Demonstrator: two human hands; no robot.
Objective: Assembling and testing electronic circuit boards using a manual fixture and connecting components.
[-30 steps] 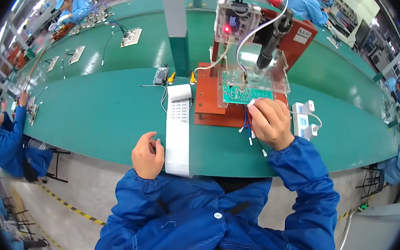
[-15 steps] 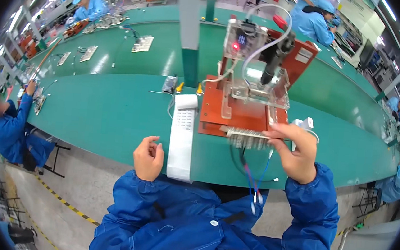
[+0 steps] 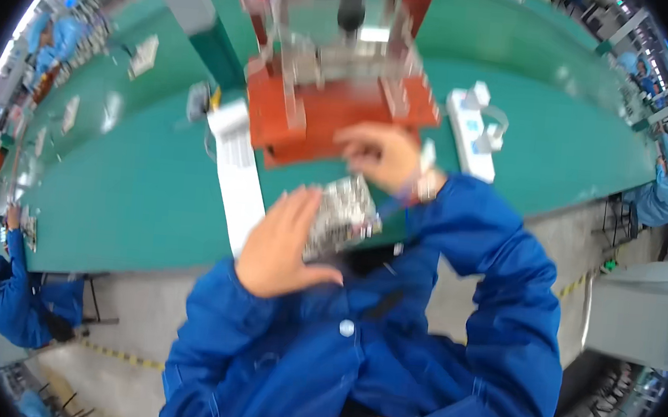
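A pale circuit board, crowded with small parts, is at the near edge of the green bench, blurred by motion. My left hand lies along its left side, fingers stretched out and touching it, thumb spread apart below. Just beyond the board's upper right corner is my right hand, its fingers bent and smeared. Whether it holds anything is unclear. Thin wires with small connectors run near my right wrist and the board. Behind my right hand stands the red test fixture with a clear plastic frame.
Left of the board a long white label strip lies across the bench. A white power strip with plugs is at the right. A grey-green post rises beside the fixture. Other people sit at both sides.
The view has shifted and turned. The circuit board went from my right hand at the fixture's front down toward the bench edge. My left hand uncurled and came against the board.
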